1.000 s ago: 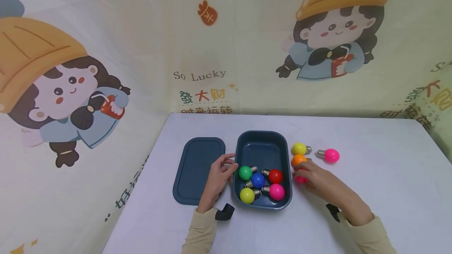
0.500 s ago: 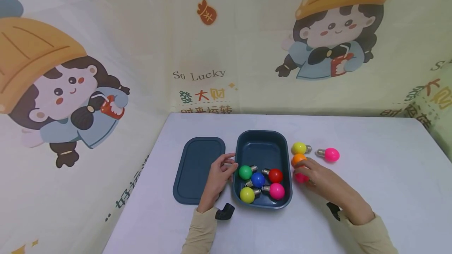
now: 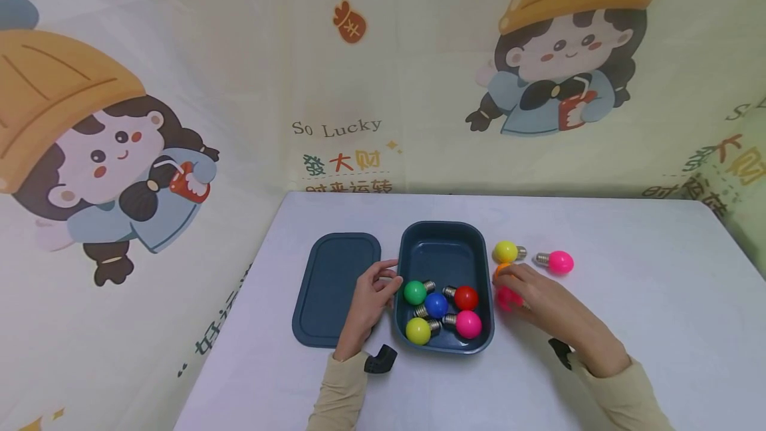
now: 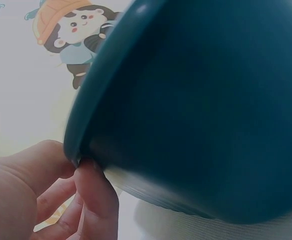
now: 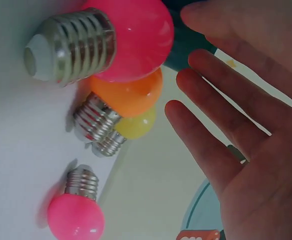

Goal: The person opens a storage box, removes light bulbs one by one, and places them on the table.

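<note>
Beside the box's left wall, my left hand (image 3: 372, 300) pinches the lip of the dark blue plastic box (image 4: 196, 115) between thumb and finger. Inside the box lie several coloured light bulbs: green (image 3: 415, 292), blue (image 3: 437, 306), red (image 3: 466, 298), yellow (image 3: 417, 331) and pink (image 3: 469, 324). My right hand (image 3: 538, 298) hovers over a row of bulbs just right of the box. In the right wrist view its fingers (image 5: 206, 140) are extended and hold nothing. Closest to them are a pink bulb (image 5: 135, 40) and an orange bulb (image 5: 130, 92), the latter mostly hidden in the head view.
A flat dark blue lid (image 3: 338, 285) lies left of the box on the white table (image 3: 455, 391). Behind the orange bulb is a yellow bulb (image 3: 505, 251). Farther right lies another pink bulb (image 3: 560, 263). A printed cloth (image 3: 437, 118) hangs behind the table.
My right hand has shifted slightly, covering more of the orange bulb and uncovering more of the near pink one. My left hand stays at the box.
</note>
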Motion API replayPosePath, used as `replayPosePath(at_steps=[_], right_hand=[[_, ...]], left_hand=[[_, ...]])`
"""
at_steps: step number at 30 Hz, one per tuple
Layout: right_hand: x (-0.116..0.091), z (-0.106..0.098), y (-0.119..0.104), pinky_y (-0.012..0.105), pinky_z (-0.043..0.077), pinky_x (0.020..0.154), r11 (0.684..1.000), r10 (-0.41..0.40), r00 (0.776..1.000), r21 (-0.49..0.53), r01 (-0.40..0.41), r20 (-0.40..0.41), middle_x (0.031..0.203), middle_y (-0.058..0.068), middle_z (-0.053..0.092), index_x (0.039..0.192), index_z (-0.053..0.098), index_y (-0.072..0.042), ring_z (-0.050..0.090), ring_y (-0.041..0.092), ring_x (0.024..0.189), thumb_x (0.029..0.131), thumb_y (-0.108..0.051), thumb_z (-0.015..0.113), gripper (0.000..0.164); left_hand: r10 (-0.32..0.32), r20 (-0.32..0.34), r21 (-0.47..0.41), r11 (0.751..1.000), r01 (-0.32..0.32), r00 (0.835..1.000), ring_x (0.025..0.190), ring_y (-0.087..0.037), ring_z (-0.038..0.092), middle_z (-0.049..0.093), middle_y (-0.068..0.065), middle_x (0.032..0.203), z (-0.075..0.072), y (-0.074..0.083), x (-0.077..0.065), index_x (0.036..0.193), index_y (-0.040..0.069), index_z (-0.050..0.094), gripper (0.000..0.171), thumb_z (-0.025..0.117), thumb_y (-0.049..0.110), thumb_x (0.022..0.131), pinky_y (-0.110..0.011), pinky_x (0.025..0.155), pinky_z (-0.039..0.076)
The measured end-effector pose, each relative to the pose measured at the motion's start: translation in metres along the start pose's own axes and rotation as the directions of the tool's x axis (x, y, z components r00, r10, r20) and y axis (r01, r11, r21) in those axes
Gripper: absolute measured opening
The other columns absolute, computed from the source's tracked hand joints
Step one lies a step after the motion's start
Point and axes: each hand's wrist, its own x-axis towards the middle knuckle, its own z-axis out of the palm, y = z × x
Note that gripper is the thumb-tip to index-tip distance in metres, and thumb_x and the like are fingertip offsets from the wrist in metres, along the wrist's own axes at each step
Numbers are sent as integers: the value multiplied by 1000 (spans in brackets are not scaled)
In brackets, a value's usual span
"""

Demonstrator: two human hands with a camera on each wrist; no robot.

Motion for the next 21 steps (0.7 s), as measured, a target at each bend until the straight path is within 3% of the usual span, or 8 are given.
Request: replayPosePath(at_steps=[14, 21], right_hand=[[18, -11, -16, 37, 60, 78, 1000, 25, 999, 4, -24, -43, 116, 11, 64, 115, 68, -5, 62, 27, 107, 72, -9, 88, 48], [30, -10, -28, 35, 60, 79, 998, 29, 1000, 50, -29, -2, 114, 9, 64, 114, 69, -6, 62, 24, 106, 76, -11, 85, 42]], left_hand=[[-3, 3, 4, 1000, 3, 1000, 71, -14, 56, 61, -22, 107, -1, 1, 1, 134, -3, 56, 40, 65, 5, 95, -28, 56, 52], [-18, 1, 10, 1000, 18, 1000, 71, -14, 56, 61, -21, 107, -1, 1, 1, 134, -2, 57, 40, 65, 5, 95, -29, 56, 52]])
